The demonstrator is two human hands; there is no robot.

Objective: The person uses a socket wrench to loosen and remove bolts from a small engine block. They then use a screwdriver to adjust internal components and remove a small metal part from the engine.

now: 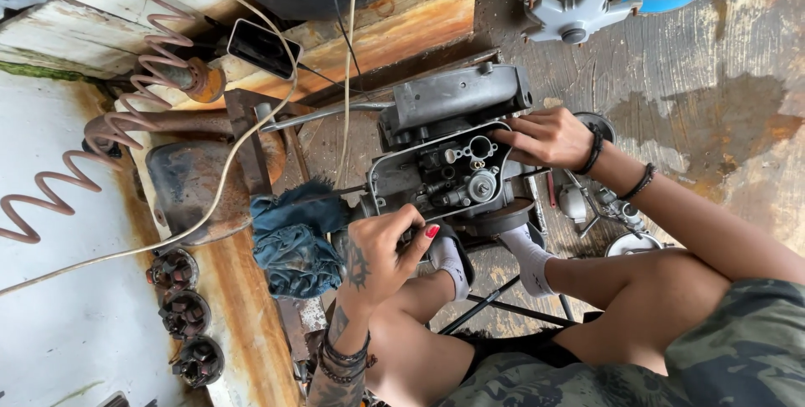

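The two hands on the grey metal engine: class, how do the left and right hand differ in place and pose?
The left hand, tattooed on its back, curls at the near edge of the grey metal engine, its red-nailed thumb up; the right hand lies flatter on the engine's far right side, fingers pointing inward. The left sits beside a crumpled blue rag; the right does not. Both wrists wear dark bracelets.

Bright, even daylight, soft shadows only. White panel (59, 306) at left nearly overexposed. Sharp centre focus, no motion blur. Wide-angle lens bends edges; near shorts (721, 357) at lower right slightly soft.
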